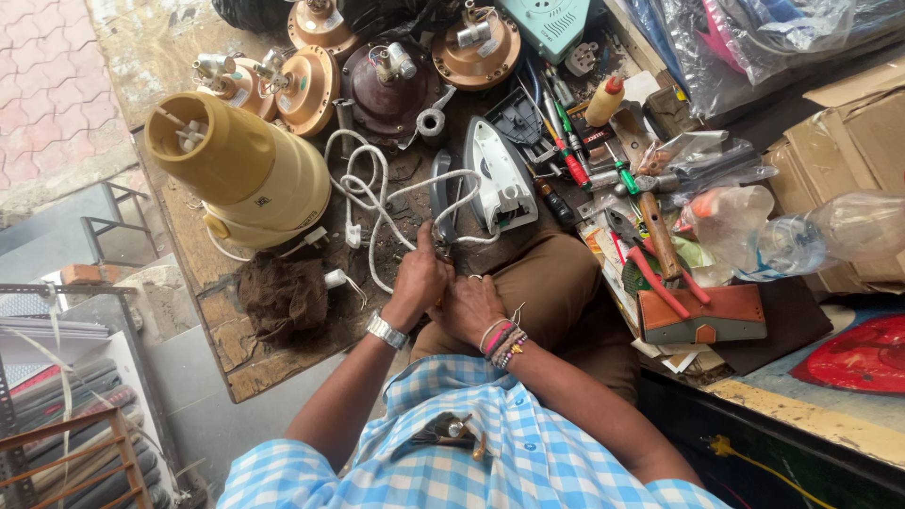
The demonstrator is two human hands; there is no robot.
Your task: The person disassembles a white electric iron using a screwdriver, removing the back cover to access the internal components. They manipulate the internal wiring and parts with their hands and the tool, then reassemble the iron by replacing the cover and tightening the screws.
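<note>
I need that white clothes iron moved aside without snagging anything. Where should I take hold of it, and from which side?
Probably by the handle of the iron, reaching from above: it lies with its handle up. Mind the white cord looped at its left, running toward the left hand.

Your left hand (pixel 418 278) and right hand (pixel 469 306) meet at the centre of the frame, closed around a dark tool (pixel 443 203) and a white cord (pixel 377 193). Just above lies a white iron (pixel 500 174); a yellow mixer base (pixel 245 174) sits upper left on the wooden bench (pixel 236 349).
</note>
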